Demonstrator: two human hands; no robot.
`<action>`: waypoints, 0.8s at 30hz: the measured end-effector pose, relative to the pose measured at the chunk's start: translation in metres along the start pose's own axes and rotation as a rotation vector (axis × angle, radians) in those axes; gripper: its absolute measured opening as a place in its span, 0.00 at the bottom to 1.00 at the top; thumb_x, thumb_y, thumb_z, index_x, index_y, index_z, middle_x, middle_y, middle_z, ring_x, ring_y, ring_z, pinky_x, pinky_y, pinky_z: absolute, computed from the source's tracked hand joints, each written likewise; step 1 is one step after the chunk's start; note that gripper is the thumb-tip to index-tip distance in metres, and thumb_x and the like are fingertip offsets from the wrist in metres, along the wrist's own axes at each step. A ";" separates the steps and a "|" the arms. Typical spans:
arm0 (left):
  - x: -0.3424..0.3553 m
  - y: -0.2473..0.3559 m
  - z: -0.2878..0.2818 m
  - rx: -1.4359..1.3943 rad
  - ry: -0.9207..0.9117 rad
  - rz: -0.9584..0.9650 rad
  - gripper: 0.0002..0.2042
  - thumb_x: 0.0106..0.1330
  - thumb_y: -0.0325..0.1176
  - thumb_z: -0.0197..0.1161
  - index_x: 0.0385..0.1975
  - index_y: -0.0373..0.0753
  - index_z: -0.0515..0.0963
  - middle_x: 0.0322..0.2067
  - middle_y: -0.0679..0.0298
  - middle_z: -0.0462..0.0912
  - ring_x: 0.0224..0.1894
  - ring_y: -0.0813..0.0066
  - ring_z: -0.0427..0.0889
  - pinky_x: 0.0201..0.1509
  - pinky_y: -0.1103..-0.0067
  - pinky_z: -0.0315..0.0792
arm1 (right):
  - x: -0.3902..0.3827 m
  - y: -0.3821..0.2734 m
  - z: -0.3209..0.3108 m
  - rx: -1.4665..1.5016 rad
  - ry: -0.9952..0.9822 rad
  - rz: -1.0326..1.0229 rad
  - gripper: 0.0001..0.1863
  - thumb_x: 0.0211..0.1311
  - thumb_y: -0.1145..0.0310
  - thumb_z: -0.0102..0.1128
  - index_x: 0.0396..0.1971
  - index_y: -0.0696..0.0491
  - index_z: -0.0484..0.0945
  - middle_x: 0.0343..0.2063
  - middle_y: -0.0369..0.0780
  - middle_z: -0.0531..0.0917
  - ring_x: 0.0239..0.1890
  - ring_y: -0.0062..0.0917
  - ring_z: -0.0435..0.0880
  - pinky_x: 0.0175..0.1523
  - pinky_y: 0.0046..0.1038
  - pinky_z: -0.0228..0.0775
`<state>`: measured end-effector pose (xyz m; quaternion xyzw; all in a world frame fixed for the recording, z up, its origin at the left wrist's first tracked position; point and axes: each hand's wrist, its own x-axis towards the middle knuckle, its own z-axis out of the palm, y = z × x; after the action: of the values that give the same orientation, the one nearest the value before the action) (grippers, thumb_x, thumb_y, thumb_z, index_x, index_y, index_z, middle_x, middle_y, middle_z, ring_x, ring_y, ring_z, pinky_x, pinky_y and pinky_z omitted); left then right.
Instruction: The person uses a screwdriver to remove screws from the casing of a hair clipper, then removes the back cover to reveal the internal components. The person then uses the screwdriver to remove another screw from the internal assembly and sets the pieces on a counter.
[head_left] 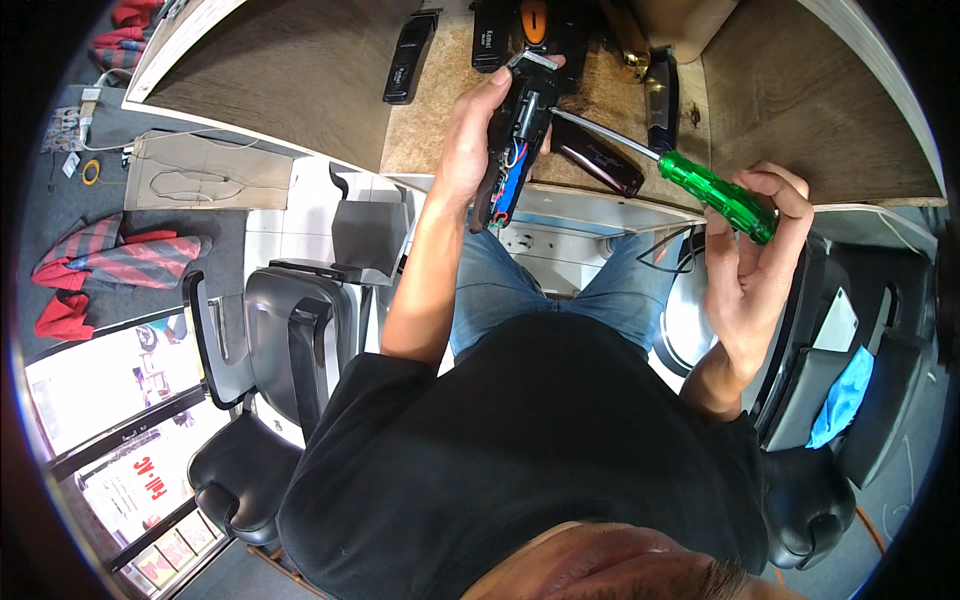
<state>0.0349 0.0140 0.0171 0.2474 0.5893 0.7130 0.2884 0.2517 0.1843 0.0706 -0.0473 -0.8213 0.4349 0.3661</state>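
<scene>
My left hand (468, 140) is closed around a black hair clipper (522, 130), which it holds up over the front of the wooden shelf. The clipper's casing is off on the side that shows, baring a motor, a blue battery and thin red and blue wires. In my right hand (755, 255) the fingers pinch a screwdriver (715, 195) by the end of its green handle. Its metal shaft slants up to the left, with the tip at the clipper's edge beside the motor. Whether the tip touches the clipper I cannot tell.
On the shelf (425, 140) lie a black clipper (410, 60), a dark maroon casing (598, 157) and another trimmer (661, 100). An orange-and-black piece (534, 22) is at the back. Wooden side panels flank the shelf. Black salon chairs (300, 330) stand to both sides.
</scene>
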 end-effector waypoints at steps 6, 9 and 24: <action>0.000 0.002 0.001 0.007 -0.009 -0.004 0.35 0.77 0.62 0.38 0.72 0.44 0.70 0.19 0.69 0.80 0.14 0.89 0.68 0.15 0.87 0.62 | 0.000 -0.005 0.005 0.150 0.086 0.217 0.18 0.74 0.80 0.58 0.60 0.63 0.69 0.48 0.43 0.76 0.38 0.20 0.83 0.43 0.20 0.78; -0.001 0.002 -0.003 -0.065 -0.026 0.018 0.29 0.80 0.50 0.42 0.64 0.34 0.78 0.23 0.63 0.81 0.24 0.82 0.78 0.29 0.83 0.69 | 0.004 -0.007 0.007 0.137 0.183 0.249 0.14 0.74 0.79 0.60 0.55 0.63 0.73 0.36 0.39 0.81 0.30 0.16 0.83 0.31 0.17 0.77; 0.000 0.000 0.001 -0.018 0.018 -0.015 0.35 0.78 0.63 0.36 0.73 0.44 0.69 0.21 0.68 0.81 0.14 0.87 0.70 0.16 0.86 0.65 | 0.001 -0.007 -0.009 0.027 -0.035 0.237 0.16 0.65 0.84 0.59 0.50 0.59 0.68 0.31 0.41 0.79 0.26 0.16 0.78 0.32 0.20 0.70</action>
<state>0.0357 0.0151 0.0176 0.2338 0.5875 0.7181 0.2907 0.2586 0.1861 0.0794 -0.1314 -0.8104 0.4868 0.2982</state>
